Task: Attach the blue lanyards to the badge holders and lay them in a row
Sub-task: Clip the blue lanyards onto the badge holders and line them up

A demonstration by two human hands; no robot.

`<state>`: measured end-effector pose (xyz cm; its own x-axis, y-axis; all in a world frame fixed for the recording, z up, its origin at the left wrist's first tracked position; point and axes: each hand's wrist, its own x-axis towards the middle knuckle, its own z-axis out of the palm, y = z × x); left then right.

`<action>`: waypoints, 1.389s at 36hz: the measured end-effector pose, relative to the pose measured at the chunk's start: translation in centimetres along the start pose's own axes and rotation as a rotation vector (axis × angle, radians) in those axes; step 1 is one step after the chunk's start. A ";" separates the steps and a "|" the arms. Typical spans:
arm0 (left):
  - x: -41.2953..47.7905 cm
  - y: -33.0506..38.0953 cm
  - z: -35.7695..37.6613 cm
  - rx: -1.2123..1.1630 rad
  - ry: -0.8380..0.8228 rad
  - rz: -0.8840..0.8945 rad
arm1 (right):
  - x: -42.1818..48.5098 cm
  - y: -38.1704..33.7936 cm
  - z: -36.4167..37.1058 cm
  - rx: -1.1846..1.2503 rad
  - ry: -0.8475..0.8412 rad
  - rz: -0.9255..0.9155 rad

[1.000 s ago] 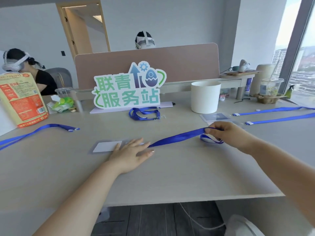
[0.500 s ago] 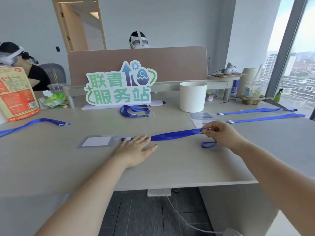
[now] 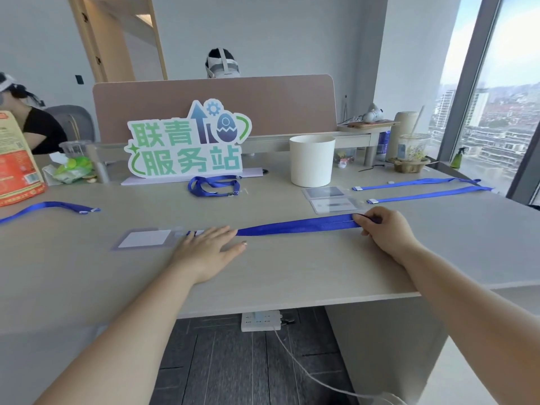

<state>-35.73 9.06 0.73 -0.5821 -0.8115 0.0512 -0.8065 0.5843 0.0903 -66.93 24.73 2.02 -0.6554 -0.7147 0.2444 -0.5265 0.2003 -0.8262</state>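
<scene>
A clear badge holder [image 3: 145,238] with a white card lies on the desk, joined to a blue lanyard [image 3: 298,225] stretched rightwards. My left hand [image 3: 209,247] rests flat on the lanyard's clip end, fingers spread. My right hand [image 3: 385,229] pinches the lanyard's far end, pulling it straight along the desk. Two more badge holders [image 3: 331,198] lie behind it, with two straight lanyards [image 3: 423,189] to their right. A bundled lanyard [image 3: 214,186] sits before the sign, and another loose lanyard [image 3: 43,208] lies at far left.
A green-lettered sign [image 3: 187,141] and a white bucket [image 3: 312,159] stand at the back of the desk [image 3: 263,282]. An orange bag [image 3: 16,165] stands at left. Cups and clutter [image 3: 409,153] fill the back right. Two persons with headsets sit beyond the divider.
My right hand has drawn the lanyard out to the right, and the loose loop under it has gone taut and flat. My left hand stays pressed near the holder.
</scene>
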 end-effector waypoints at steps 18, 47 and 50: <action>0.1 -0.2 0.1 0.008 -0.024 -0.020 | 0.6 1.4 -0.9 0.029 0.257 0.153; 0.3 -0.5 0.3 -0.019 0.011 -0.010 | 1.2 1.6 -0.2 -0.482 0.255 0.180; 0.4 -0.7 0.3 -0.029 0.024 -0.004 | 1.5 1.6 -0.2 -0.587 0.242 0.154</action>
<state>-35.45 8.38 0.35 -0.5763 -0.8138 0.0745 -0.8051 0.5810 0.1193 -68.90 24.11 1.13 -0.8144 -0.4913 0.3089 -0.5800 0.6703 -0.4629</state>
